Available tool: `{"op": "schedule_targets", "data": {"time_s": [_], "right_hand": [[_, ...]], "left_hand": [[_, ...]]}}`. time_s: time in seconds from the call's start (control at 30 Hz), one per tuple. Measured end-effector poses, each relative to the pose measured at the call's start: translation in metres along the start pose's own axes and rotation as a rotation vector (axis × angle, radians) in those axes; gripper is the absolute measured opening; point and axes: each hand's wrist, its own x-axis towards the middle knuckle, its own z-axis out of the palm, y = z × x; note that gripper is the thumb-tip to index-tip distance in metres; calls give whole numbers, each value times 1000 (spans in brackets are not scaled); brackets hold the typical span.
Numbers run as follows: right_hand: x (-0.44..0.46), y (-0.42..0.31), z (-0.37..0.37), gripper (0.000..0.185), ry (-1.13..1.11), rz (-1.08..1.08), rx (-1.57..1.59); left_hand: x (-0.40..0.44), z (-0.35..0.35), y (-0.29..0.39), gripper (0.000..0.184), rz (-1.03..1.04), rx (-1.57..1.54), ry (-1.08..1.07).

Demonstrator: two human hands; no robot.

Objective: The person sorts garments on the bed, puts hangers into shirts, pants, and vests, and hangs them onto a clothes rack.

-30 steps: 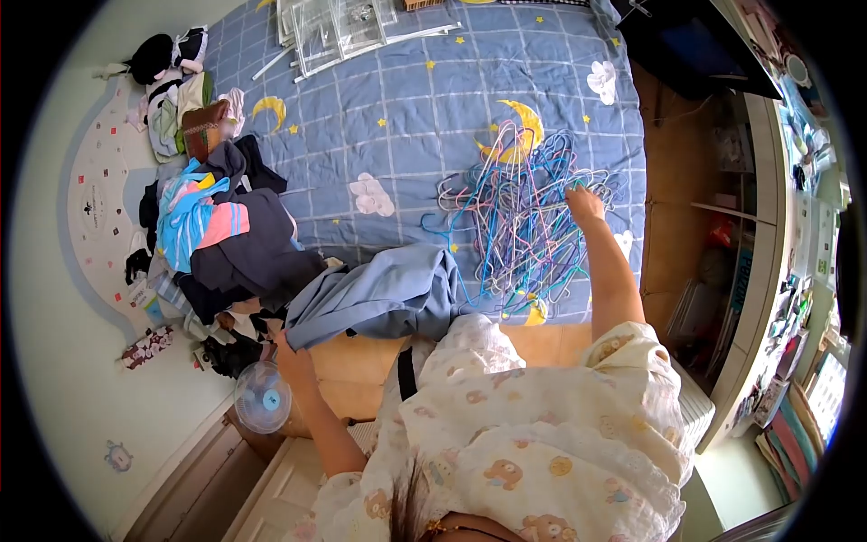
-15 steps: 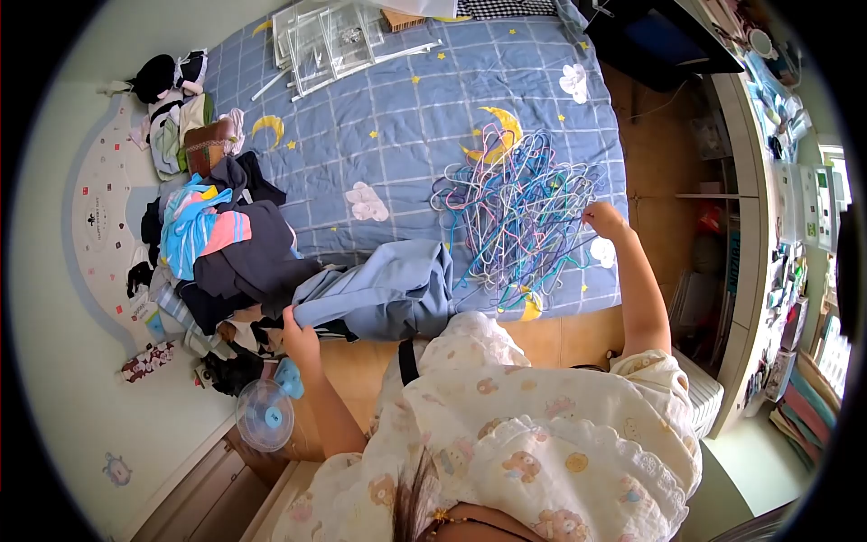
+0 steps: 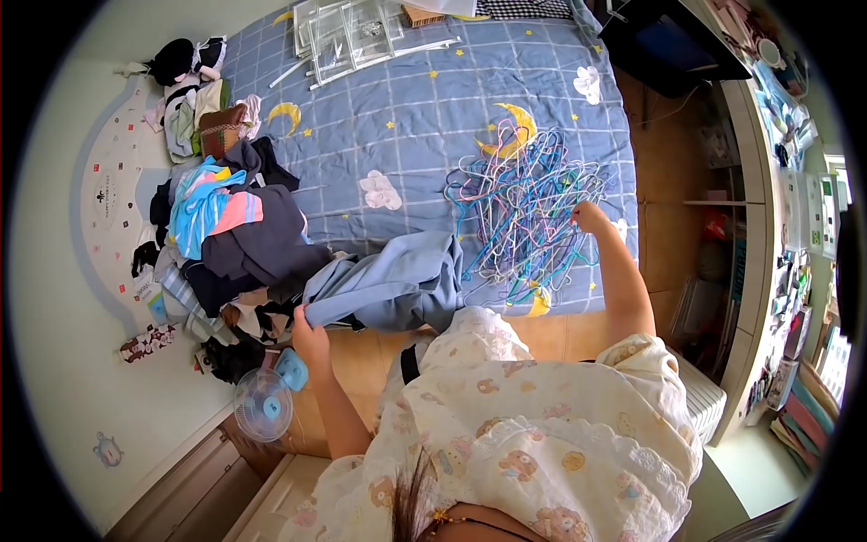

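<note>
A blue-grey garment (image 3: 388,285) lies bunched along the bed's near edge, and my left hand (image 3: 311,341) is closed on its left end. To the right, a tangled heap of thin coloured hangers (image 3: 528,217) covers part of the blue checked bedspread (image 3: 361,144). My right hand (image 3: 589,218) is at the heap's right side, its fingers pinched together on a hanger. How much of that hanger is caught among the others is hard to make out.
A pile of clothes (image 3: 257,230) and a brown bag (image 3: 221,131) lie at the bed's left. White-framed panels (image 3: 352,41) rest at the far side. Below left stands a fan (image 3: 263,405). Shelves (image 3: 722,203) line the right, near a black screen (image 3: 673,45).
My right hand has moved from on top of the hangers to their right edge. My left hand keeps its hold on the garment, which has shifted slightly. The view has moved a little.
</note>
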Motion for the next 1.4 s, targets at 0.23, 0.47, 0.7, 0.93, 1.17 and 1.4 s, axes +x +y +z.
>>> {"op": "schedule_targets", "data": {"time_s": [0.23, 0.47, 0.7, 0.93, 1.17, 1.4], "right_hand": [[27, -1, -23, 12, 28, -1, -137], [26, 23, -42, 11, 71, 19, -140], [-57, -3, -83, 20, 376, 109, 108], [-137, -90, -76, 20, 312, -9, 1156], [-180, -263, -1, 9, -67, -211, 1870], [-212, -411, 52, 17, -6, -275, 1838]], "left_hand": [[-5, -5, 8, 41, 7, -33, 11], [2, -7, 15, 42, -23, -62, 5], [23, 24, -3, 32, -95, -426, 239], [46, 47, 13, 35, 263, -365, 202], [4, -18, 118, 52, 865, -505, -143], [-24, -45, 118, 48, 962, -495, -272]]}}
